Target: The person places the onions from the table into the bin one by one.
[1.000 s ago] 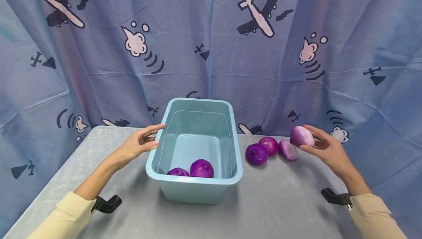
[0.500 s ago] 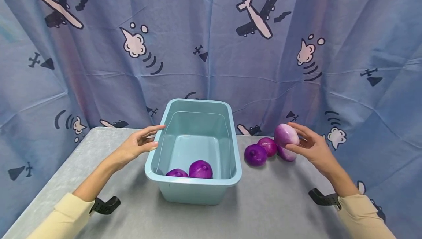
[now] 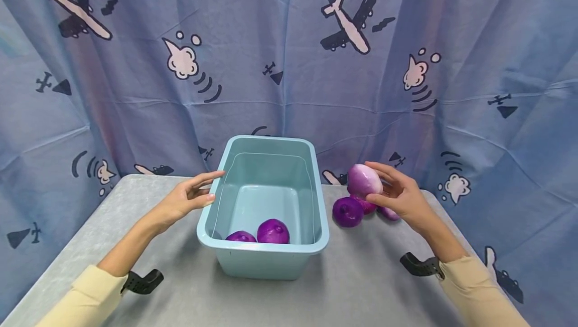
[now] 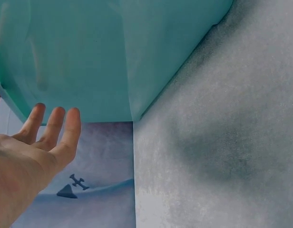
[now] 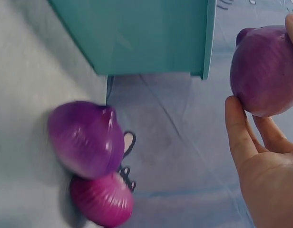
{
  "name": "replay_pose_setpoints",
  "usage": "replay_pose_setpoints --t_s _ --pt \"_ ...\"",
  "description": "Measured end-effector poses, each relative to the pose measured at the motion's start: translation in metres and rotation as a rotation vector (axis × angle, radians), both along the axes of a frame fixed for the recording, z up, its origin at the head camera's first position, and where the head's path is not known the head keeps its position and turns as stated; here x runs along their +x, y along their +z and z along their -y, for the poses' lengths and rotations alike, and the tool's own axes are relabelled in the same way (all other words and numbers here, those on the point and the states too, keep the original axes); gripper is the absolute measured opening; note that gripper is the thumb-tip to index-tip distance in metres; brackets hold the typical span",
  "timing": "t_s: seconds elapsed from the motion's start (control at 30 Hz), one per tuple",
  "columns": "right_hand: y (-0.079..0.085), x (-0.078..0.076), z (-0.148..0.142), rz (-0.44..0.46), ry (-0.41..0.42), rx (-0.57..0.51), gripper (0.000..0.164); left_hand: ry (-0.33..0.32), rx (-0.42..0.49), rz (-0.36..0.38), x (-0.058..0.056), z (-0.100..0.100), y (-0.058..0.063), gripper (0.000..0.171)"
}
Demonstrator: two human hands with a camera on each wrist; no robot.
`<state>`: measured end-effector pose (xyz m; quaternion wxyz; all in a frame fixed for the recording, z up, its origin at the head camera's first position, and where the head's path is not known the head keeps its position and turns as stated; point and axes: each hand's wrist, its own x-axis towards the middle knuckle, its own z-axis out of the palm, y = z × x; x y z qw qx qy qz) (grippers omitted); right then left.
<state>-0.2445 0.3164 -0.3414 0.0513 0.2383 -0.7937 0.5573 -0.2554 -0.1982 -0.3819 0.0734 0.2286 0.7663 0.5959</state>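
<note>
My right hand (image 3: 399, 194) pinches a pale purple-and-white onion (image 3: 364, 180) between thumb and fingertips, raised above the other onions. In the right wrist view the same onion (image 5: 266, 70) sits against the fingers, clear of the table. A light blue plastic bin (image 3: 263, 248) stands mid-table, with two purple onions (image 3: 273, 231) at its near end. With extended, slightly bent fingers, my left hand (image 3: 182, 200) rests at the bin's left rim. Its lower fingers lie outside the wall in the left wrist view. On the table, right of the bin, sits a dark purple onion (image 3: 347, 212).
Behind that dark onion lie a magenta onion (image 5: 102, 199) and a paler onion (image 3: 389, 213), both partly hidden in the head view. A blue curtain (image 3: 289, 66) with airplane prints hangs behind the grey table (image 3: 356, 287).
My right hand has carried the pale onion leftward, from beyond the table onions to above them, nearer the bin. The left hand has kept its place at the rim.
</note>
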Motion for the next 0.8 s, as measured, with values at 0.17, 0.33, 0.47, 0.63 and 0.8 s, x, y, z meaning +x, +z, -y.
replay_pose_setpoints --t_s 0.17,0.33,0.47,0.63,0.8 --pt "0.002 -0.003 0.017 0.009 0.062 -0.056 0.069 0.003 -0.001 -0.003 0.0 0.001 -0.001 0.059" --pt "0.005 -0.004 0.031 -0.001 0.095 -0.079 0.069 0.001 -0.004 -0.002 0.0 0.001 -0.001 0.059" --pt "0.007 -0.005 0.042 -0.008 0.121 -0.091 0.069 0.001 -0.005 0.001 0.0 0.001 -0.001 0.059" --pt "0.011 -0.008 0.054 0.001 0.145 -0.112 0.069 0.003 -0.003 0.007 0.0 0.0 -0.001 0.059" --pt "0.015 -0.012 0.067 0.013 0.189 -0.139 0.069 -0.002 0.0 0.007 0.0 0.0 -0.001 0.059"
